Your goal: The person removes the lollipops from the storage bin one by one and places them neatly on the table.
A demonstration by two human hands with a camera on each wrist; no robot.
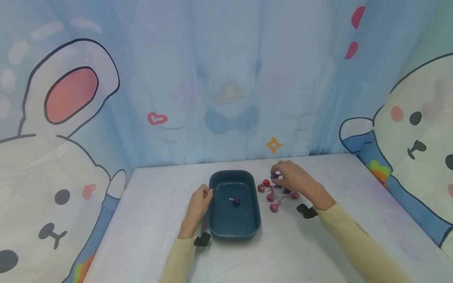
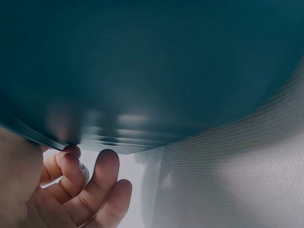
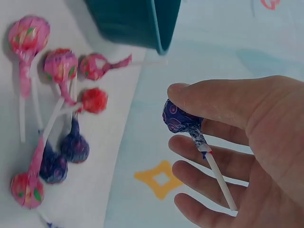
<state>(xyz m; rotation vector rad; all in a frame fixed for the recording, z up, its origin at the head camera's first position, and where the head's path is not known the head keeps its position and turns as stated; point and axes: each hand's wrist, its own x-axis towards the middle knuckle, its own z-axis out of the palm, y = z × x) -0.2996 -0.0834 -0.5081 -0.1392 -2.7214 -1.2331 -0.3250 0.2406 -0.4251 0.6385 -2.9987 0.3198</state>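
My left hand (image 1: pixel 198 205) grips the left rim of a dark teal rectangular bin (image 1: pixel 234 232); in the left wrist view the thumb and a finger pinch its edge, with the other fingers (image 2: pixel 107 173) loosely bent below. One purple lollipop (image 1: pixel 236 201) lies inside the bin. To the right of the bin, my right hand (image 1: pixel 293 177) pinches another purple lollipop (image 3: pixel 178 116) by its wrapped head, the white stick pointing back across the palm. Beneath that hand lies a loose pile of lollipops, with pink (image 3: pixel 29 35), red (image 3: pixel 94 100) and purple (image 3: pixel 75 148) wrappers.
The white cloth-covered table (image 1: pixel 152 220) runs back to a pale blue curtain (image 1: pixel 226 78) with cartoon bears on both sides. A black wrist camera (image 1: pixel 307 211) is strapped at the right sleeve, another black camera (image 1: pixel 202 239) at the left.
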